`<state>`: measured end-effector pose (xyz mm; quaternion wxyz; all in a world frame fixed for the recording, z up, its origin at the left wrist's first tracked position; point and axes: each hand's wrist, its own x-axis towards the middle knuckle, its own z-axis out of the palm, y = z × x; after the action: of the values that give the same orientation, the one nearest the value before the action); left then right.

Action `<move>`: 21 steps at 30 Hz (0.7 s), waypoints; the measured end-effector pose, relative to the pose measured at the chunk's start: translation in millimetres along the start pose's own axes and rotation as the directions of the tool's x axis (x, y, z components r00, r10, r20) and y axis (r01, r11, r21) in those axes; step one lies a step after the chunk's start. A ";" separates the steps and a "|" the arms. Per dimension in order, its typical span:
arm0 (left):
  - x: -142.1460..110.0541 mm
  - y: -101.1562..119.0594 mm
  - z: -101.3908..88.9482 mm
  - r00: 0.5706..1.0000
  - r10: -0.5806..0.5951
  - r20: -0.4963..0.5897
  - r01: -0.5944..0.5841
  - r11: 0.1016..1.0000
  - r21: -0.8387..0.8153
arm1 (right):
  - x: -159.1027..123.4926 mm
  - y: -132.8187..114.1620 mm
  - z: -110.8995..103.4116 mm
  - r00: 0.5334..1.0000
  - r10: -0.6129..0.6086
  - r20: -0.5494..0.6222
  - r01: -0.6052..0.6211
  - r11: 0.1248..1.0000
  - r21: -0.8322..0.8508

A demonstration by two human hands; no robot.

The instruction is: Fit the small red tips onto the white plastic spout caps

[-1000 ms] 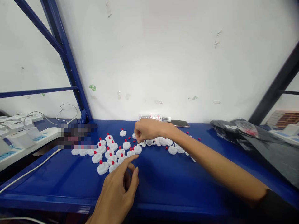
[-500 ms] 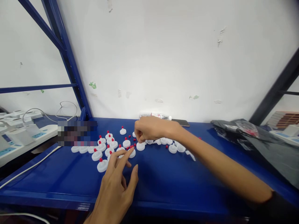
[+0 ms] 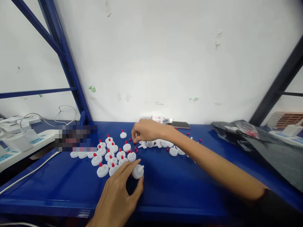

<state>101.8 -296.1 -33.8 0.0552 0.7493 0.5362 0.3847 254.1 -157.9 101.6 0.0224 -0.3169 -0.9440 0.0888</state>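
Observation:
My left hand (image 3: 120, 189) grips a white round nozzle lid (image 3: 138, 171) between thumb and fingers, tilted, with its bare spout pointing up and right. Farther back, my right hand (image 3: 144, 130) is closed in a pinch, its fingertips down at a small red cap (image 3: 134, 143). More loose red caps (image 3: 136, 151) lie just in front of it. Left of my hands, several white lids with red tips (image 3: 102, 170) stand upright in a group. White lids without tips (image 3: 173, 151) lie partly behind my right forearm.
A clear bottle (image 3: 157, 119) lies by the wall, with a phone (image 3: 181, 125) beside it. Black plastic bags (image 3: 236, 132) cover the right side. At the left are a power strip (image 3: 47, 137), white plugs and a cable (image 3: 30, 170). A blue post (image 3: 68, 63) rises there.
My left hand has closed on a white lid and brought it nearer me. My right hand has moved off that lid to the small red caps, slightly left.

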 end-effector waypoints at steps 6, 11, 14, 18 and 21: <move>-0.3 -1.1 -0.5 0.999 0.006 0.042 -0.005 0.999 -0.033 | 16.9 12.9 26.7 0.996 0.046 0.079 -0.039 0.995 -0.088; -0.8 -2.8 -0.8 0.999 0.031 0.032 -0.030 0.999 -0.023 | 19.4 10.0 33.7 0.995 0.062 0.077 -0.056 0.996 -0.075; -0.2 -3.3 -0.5 0.999 0.040 -0.014 -0.040 0.999 -0.007 | 17.2 6.4 33.4 0.995 0.049 0.091 -0.043 0.996 -0.074; 1.1 -2.9 -0.2 0.998 0.039 -0.045 -0.039 0.999 0.005 | 14.8 7.4 29.1 0.998 0.018 0.066 -0.013 0.996 -0.086; 0.7 -2.9 -0.8 0.999 0.013 -0.034 -0.014 1.000 -0.027 | 12.2 12.1 19.1 0.999 -0.003 0.035 0.002 1.000 0.019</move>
<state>99.2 -294.5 -34.3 0.0534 0.7455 0.5266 0.4050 249.7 -144.0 80.4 0.0089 -0.3140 -0.9438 0.1032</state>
